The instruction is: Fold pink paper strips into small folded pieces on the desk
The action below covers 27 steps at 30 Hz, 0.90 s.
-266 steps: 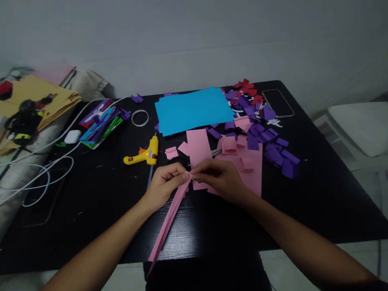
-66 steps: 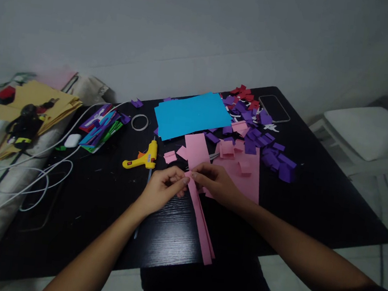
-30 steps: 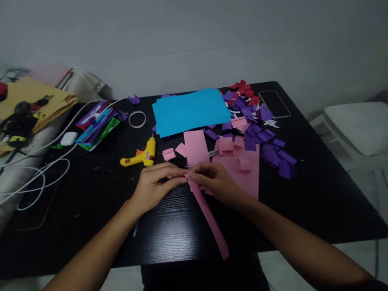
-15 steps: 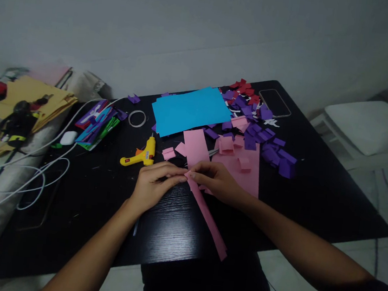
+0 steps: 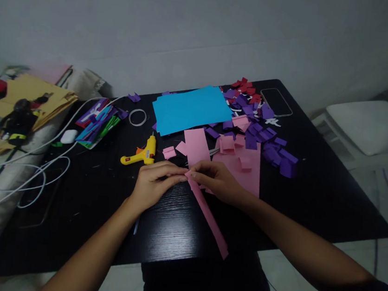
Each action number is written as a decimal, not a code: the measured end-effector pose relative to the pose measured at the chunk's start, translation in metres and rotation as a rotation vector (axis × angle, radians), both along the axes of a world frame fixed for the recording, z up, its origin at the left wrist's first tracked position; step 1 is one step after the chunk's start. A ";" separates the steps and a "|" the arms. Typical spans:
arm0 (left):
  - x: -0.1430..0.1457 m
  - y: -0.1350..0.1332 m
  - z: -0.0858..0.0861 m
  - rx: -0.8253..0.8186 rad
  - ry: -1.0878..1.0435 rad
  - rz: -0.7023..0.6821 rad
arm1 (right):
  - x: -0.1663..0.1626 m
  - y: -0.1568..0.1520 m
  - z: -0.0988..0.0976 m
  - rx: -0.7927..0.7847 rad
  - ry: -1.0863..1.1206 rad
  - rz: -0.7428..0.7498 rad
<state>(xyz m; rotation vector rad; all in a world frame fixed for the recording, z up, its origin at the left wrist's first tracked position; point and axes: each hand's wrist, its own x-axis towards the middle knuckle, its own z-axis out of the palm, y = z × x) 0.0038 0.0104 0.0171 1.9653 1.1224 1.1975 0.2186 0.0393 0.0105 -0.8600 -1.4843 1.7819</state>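
Note:
A long, narrow pink paper strip (image 5: 209, 216) slants from my fingers down toward the table's front edge. My left hand (image 5: 156, 183) pinches its upper end from the left. On the other side my right hand (image 5: 214, 179) grips the same end between thumb and fingers, the fingertips almost meeting. Just beyond lie a pink paper rectangle (image 5: 197, 145) and a larger pink sheet (image 5: 253, 175) with small folded pink pieces (image 5: 227, 144) on it. Scissors (image 5: 213, 152) show only in part between these papers. Left of my hands rests a yellow glue gun (image 5: 141, 152).
Blue sheets (image 5: 193, 110) lie at the back of the black table (image 5: 328, 198). Purple folded pieces (image 5: 280, 157) and red ones (image 5: 245, 85) are heaped at right near a phone (image 5: 276, 102). A tape roll (image 5: 137, 117), coloured paper strips (image 5: 98, 123) and white cables (image 5: 43, 179) are at left.
The view has shifted very slightly. Both hands keep hold of the pink strip in nearly the same place.

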 end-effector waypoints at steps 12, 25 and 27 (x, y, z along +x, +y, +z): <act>0.000 -0.001 0.000 0.006 0.019 -0.024 | -0.001 -0.001 -0.001 0.007 -0.008 -0.036; 0.001 0.000 0.001 0.036 0.025 -0.017 | -0.002 -0.002 -0.001 0.010 -0.009 -0.044; 0.001 0.000 0.000 0.043 0.028 -0.020 | -0.002 -0.002 -0.001 0.013 -0.006 -0.047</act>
